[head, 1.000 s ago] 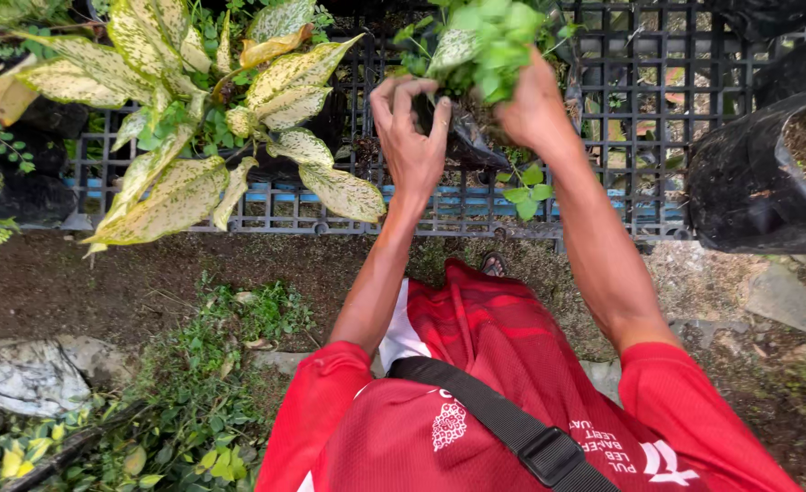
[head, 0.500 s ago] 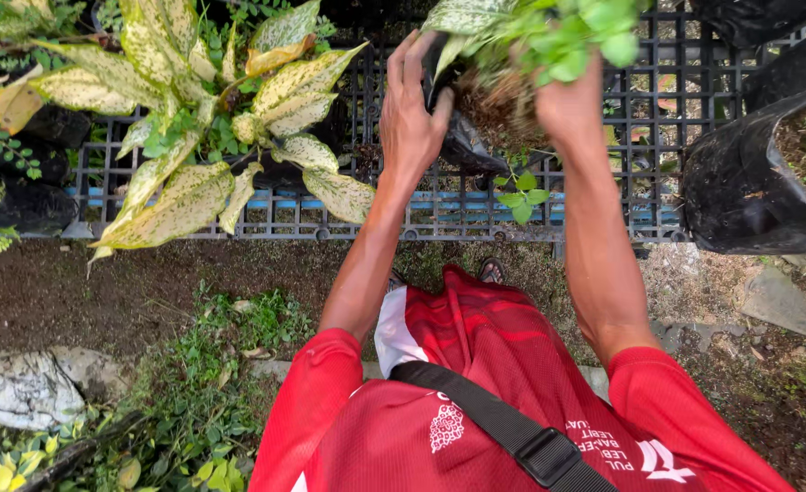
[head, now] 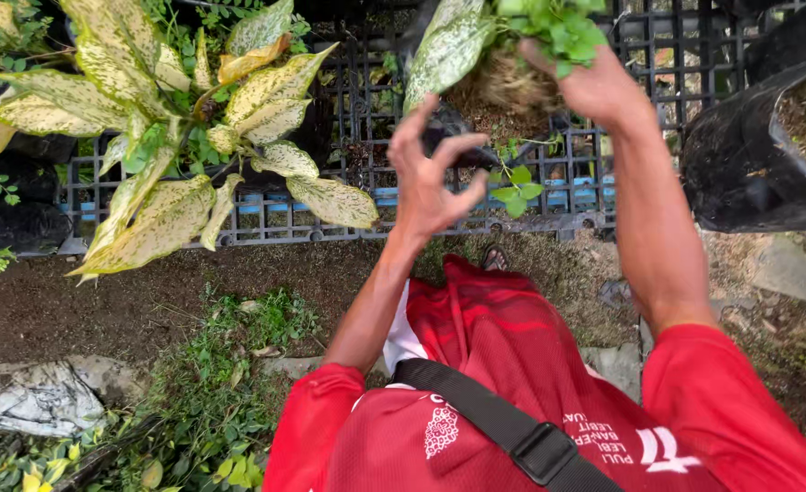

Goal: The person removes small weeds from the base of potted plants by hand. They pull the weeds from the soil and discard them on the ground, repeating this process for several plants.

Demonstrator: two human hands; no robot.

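Note:
My right hand [head: 594,87] grips a clump of small green weeds [head: 558,32] with a brown root ball [head: 512,87] hanging below it, lifted above a black plastic grid rack [head: 330,196]. My left hand [head: 430,178] is held up just left of and below the clump, fingers spread and curled, holding nothing. A small black nursery bag [head: 462,146] with a spotted pale leaf [head: 444,55] sits on the rack behind my left hand, partly hidden by it.
A large plant with cream-speckled leaves [head: 148,137] fills the rack's left side. A big black grow bag of soil [head: 767,164] stands at the right. Bare earth, low weeds [head: 211,392] and flat stones [head: 29,401] lie below the rack.
My right hand has pulled the weed clump free, its roots now hanging in the air. My left hand has come away from the bag and dropped lower, fingers apart.

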